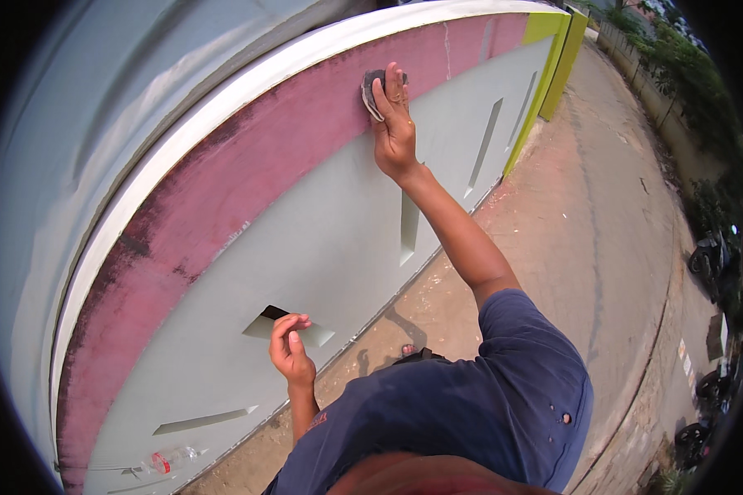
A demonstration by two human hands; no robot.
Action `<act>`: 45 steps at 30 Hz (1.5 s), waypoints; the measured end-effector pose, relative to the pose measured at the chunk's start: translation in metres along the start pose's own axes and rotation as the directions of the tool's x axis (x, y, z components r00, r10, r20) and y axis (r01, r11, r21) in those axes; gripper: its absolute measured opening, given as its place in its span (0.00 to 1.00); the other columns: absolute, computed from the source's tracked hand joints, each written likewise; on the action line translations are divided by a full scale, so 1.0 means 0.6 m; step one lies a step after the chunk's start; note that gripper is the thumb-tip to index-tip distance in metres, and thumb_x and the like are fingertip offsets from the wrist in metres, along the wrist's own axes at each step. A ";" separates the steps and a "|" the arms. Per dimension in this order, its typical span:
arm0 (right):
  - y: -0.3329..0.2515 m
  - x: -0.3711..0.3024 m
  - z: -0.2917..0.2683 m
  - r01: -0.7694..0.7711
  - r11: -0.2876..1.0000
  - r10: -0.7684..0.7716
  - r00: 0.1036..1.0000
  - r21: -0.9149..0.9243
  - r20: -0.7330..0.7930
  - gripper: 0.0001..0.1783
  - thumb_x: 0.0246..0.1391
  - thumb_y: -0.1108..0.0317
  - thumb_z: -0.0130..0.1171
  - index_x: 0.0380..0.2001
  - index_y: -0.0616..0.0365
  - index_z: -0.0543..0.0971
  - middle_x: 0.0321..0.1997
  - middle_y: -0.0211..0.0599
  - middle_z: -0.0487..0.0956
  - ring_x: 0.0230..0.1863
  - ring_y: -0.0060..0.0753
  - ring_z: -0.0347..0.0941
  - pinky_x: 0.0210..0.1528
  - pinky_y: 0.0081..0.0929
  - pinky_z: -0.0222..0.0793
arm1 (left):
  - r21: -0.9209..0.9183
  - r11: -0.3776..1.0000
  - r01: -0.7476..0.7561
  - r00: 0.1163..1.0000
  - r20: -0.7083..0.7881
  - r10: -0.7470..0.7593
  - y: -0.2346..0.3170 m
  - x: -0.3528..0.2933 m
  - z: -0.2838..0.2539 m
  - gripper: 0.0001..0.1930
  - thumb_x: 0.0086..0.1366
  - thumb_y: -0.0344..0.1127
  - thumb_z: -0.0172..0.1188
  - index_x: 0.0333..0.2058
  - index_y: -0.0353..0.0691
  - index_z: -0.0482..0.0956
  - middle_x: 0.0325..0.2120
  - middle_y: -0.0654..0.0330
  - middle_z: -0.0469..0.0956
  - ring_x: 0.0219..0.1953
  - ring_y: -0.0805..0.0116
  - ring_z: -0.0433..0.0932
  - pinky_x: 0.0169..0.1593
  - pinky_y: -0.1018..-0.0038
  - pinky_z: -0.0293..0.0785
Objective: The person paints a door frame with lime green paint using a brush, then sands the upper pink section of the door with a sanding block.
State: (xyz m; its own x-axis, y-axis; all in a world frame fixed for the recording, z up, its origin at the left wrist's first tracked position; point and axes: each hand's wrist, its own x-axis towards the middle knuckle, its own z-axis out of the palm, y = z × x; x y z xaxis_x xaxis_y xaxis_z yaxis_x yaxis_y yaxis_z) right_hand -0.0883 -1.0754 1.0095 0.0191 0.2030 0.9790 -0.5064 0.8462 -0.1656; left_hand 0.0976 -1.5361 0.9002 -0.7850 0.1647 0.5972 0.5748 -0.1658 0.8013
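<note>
Right hand (395, 124) pressing sanding pad (372, 89) on pink band (248, 157), left hand (290, 351) gripping wall slot (287, 325)

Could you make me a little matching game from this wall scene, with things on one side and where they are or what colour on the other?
Things:
1. right hand
2. left hand
3. plastic bottle
4. far end of the wall

Descriptions:
A. lying at the foot of the wall
B. yellow-green
C. pressing a dark sanding pad on the pink band
D. gripping the edge of a slot in the grey panel

Pairs: 1-C, 2-D, 3-A, 4-B
</note>
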 end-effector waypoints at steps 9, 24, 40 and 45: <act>-0.161 0.204 -0.030 -0.477 0.867 0.498 0.845 0.146 -0.196 0.25 0.74 0.69 0.44 0.71 0.60 0.67 0.80 0.42 0.58 0.80 0.43 0.53 0.78 0.32 0.49 | -0.013 0.999 -0.043 0.997 0.057 0.044 0.037 -0.011 -0.088 0.12 0.75 0.32 0.51 0.48 0.30 0.76 0.43 0.45 0.80 0.43 0.59 0.80 0.47 0.65 0.80; -0.224 0.091 0.068 -0.248 0.968 0.251 0.944 0.045 -0.214 0.27 0.69 0.75 0.48 0.70 0.55 0.69 0.79 0.44 0.58 0.81 0.44 0.49 0.80 0.41 0.44 | 0.012 0.999 -0.037 0.998 0.044 0.037 0.055 -0.060 -0.205 0.12 0.74 0.32 0.52 0.48 0.30 0.77 0.42 0.46 0.80 0.42 0.59 0.80 0.47 0.64 0.80; -0.295 0.055 0.109 0.036 0.999 -0.036 0.999 -0.037 -0.003 0.26 0.71 0.71 0.46 0.70 0.54 0.69 0.79 0.42 0.59 0.82 0.41 0.47 0.79 0.43 0.43 | 0.039 0.999 -0.001 0.998 0.066 -0.001 0.046 -0.064 -0.167 0.12 0.74 0.31 0.52 0.48 0.29 0.77 0.42 0.46 0.81 0.41 0.59 0.80 0.47 0.64 0.80; -0.145 0.079 0.042 0.108 0.992 -0.101 0.988 -0.059 0.121 0.26 0.67 0.75 0.48 0.67 0.52 0.74 0.77 0.43 0.63 0.80 0.47 0.53 0.78 0.49 0.46 | 0.025 0.999 -0.021 0.996 0.087 0.019 0.036 -0.039 -0.111 0.12 0.74 0.31 0.51 0.48 0.29 0.77 0.42 0.46 0.81 0.41 0.59 0.81 0.47 0.64 0.79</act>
State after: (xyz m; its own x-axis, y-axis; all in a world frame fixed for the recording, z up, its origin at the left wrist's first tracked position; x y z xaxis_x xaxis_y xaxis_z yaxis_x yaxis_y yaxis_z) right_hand -0.0651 -1.1516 1.0735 -0.0342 0.0561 0.9978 -0.4493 0.8910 -0.0655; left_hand 0.1131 -1.6080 0.9010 -0.7511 0.2455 0.6128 0.5967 -0.1447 0.7893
